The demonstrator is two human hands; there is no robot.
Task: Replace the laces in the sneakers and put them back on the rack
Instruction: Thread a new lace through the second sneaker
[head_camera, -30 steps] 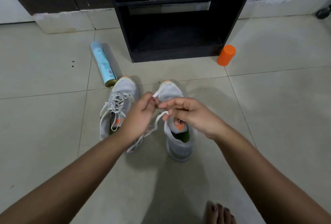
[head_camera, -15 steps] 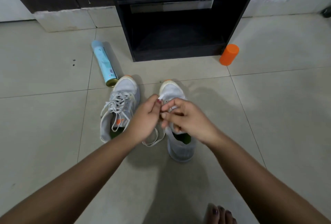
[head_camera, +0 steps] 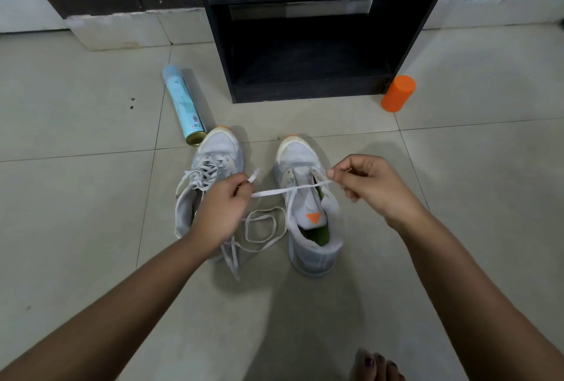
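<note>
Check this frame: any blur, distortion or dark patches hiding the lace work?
Head view: lace stretched between left hand and right hand reads fairly sharp, no motion blur; wide-angle bowing curves the tile seams; a soft shadow lies on the floor before the right sneaker; interior of the black rack is very dark.

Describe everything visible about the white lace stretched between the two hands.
The white shoelace is a flat, fabric-looking strip. The left hand pinches it near one end, and the tip pokes up past the fingers. The right hand pinches it farther along. Between them it runs taut across the unlaced sneaker. The rest droops into loose loops on the tiled floor between the two shoes. Whether it passes through an eyelet cannot be told.
</note>
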